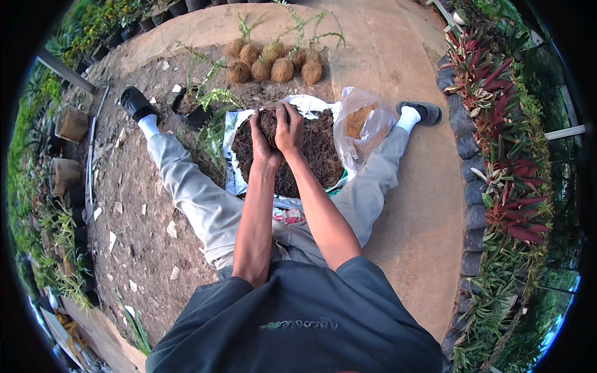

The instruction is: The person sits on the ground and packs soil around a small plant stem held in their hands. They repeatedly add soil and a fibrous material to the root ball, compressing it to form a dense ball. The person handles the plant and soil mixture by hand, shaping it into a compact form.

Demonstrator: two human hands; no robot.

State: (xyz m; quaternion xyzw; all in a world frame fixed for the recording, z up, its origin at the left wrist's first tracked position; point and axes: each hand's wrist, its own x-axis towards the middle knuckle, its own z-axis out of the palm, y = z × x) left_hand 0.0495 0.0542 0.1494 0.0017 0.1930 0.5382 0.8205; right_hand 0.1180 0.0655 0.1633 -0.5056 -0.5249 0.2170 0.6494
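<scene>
Between my legs lies an open white sack (232, 154) full of dark, fibrous potting soil (322, 154). Above it, my left hand (263, 140) and my right hand (288, 128) are cupped around a dark ball of soil and roots (269, 125), pressing it from both sides. The fingers partly hide the ball. A clear plastic bag (347, 144) with brown coir fibre (361, 120) rests against the sack's right side. To the left of the sack are green fern fronds (212, 140) and a black plant pot (191, 116).
Several fibre-wrapped balls (282, 70), some with fern fronds, stand in rows beyond the sack. Black bagged plants with red and green leaves (506, 182) line the right edge. Brown pots (65, 176) and a thin pipe (92, 158) lie left, beside ground strewn with white shards (112, 241).
</scene>
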